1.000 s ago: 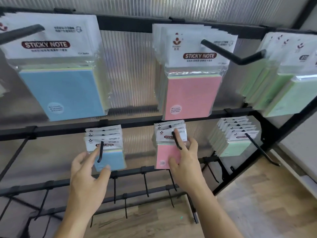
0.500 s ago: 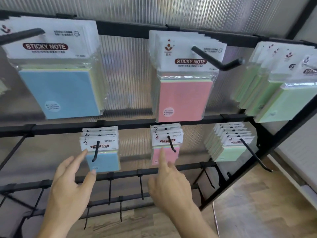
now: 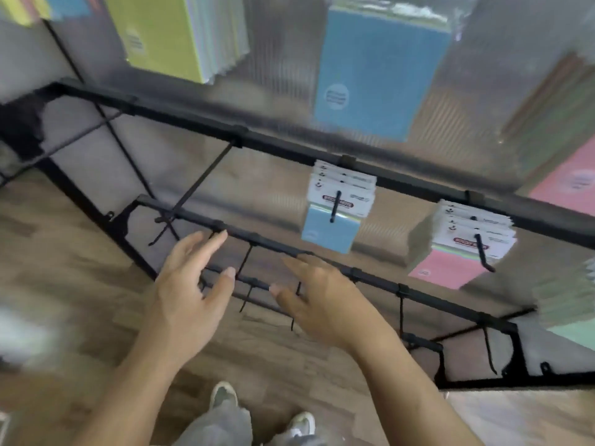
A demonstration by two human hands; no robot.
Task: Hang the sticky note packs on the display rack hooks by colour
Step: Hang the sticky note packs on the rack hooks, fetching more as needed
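Observation:
The view is blurred and tilted. Small blue sticky note packs [image 3: 335, 217] hang on a hook of the black display rack [image 3: 273, 143], and small pink packs [image 3: 463, 246] hang on the hook to their right. Above them hang large yellow-green packs [image 3: 167, 37], large blue packs [image 3: 376, 72] and the corner of a large pink pack [image 3: 570, 178]. My left hand [image 3: 190, 291] and my right hand [image 3: 325, 297] are both held out with relaxed fingers in front of the lower rail, below and left of the small packs. Neither hand holds anything.
Several bare black hooks [image 3: 244, 262] hang from the lower rails [image 3: 380, 278]. Green packs [image 3: 576, 317] blur at the right edge. Wooden floor [image 3: 64, 252] lies below, with my shoes [image 3: 225, 394] near the bottom edge. A translucent ribbed panel backs the rack.
The camera has swung left and down, shifting the packs to the right. Both hands have drawn back from the small blue and pink packs and now hover lower, by the bottom rails.

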